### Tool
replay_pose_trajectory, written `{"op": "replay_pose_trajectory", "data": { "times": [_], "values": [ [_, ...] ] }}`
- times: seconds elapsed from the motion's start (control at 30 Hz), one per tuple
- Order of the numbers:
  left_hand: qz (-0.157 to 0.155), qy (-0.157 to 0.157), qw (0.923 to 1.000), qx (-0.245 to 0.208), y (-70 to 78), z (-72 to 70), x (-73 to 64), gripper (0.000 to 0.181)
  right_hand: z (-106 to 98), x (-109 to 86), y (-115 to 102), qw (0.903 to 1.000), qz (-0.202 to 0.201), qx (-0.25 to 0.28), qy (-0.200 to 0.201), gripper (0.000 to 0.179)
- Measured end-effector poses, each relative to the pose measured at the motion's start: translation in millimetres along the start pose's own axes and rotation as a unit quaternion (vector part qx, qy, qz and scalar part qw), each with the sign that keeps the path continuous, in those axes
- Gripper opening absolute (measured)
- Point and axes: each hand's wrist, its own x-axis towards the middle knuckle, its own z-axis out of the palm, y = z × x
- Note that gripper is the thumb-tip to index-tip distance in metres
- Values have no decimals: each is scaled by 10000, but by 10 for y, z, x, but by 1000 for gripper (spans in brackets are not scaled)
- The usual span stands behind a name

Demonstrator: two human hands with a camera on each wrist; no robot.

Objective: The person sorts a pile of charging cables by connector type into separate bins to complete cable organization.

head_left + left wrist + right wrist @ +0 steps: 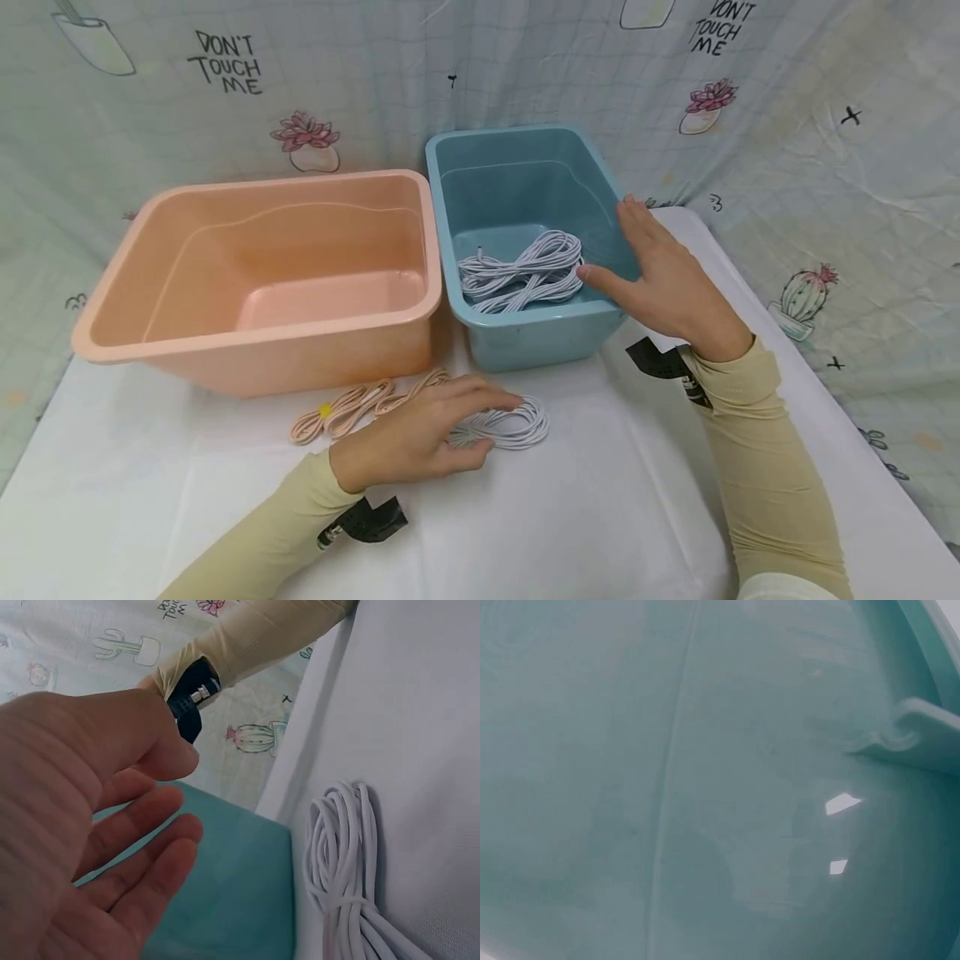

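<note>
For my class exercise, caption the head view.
Right hand at a blue bin of white cord, left hand by a white coil on the table.

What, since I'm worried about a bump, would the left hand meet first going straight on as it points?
Probably the white cord coil, showing just past the left hand; the hand's height above it is unclear. If it clears that, perhaps the blue bin.

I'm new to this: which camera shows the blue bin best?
The head view: nearly all the blue bin shows, rim and inside. The left wrist view catches just part of its outside; the right wrist view, only close-up plastic.
</note>
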Motion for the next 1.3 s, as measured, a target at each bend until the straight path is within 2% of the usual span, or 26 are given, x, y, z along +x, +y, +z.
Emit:
{"op": "replay_pose_trajectory", "data": {
  "times": [0.23,0.47,0.77,0.97,1.17,1.3],
  "values": [
    [-685,-454,9964,206,-98,19,-3,53,1,5,-6,10000,7,-39,-52,97],
    [-977,-869,9911,256,-238,103,6,63,-7,0,-8,9999,115,-48,1,96],
    [-1322,-1259,9832,-7,-304,167,-6,69,5,10,-8,10000,37,-24,-7,97],
    [-1430,-1321,9809,-3,-331,178,-17,69,7,14,-5,10000,4,-21,2,97],
    [-1555,-1302,9789,229,-363,184,-27,68,3,10,4,10000,-18,-6,-7,97],
    [-1502,-1324,9793,296,-387,188,-38,66,4,11,1,10000,-4,-8,-17,97]
  ]
}}
